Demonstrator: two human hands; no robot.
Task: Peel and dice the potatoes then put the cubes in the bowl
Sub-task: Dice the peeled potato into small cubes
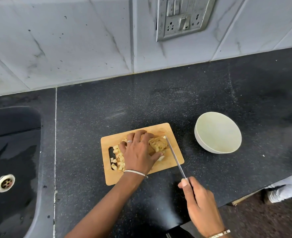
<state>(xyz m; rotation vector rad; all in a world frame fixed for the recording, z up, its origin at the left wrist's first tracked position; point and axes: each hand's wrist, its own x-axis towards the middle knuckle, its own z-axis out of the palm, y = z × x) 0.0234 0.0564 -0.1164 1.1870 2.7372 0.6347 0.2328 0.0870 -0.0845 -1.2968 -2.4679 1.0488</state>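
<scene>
A peeled potato [159,143], scored into slices, lies on the wooden cutting board [171,162]. My left hand [139,152] holds the potato down, fingers curved over it and thumb at its near side. Several diced cubes [119,159] lie in a pile at the board's left end, partly hidden by that hand. My right hand [200,203] grips the handle of a knife [175,156]. Its blade runs along the potato's right side, tip at the far end. The white bowl [203,134] stands right of the board with nothing visible in it.
A black sink [12,134] with a metal drain [5,183] is sunk into the dark speckled counter [107,107] at the left. A tiled wall with a switch panel [183,16] rises behind. The counter's front edge runs diagonally at the lower right, with floor beyond.
</scene>
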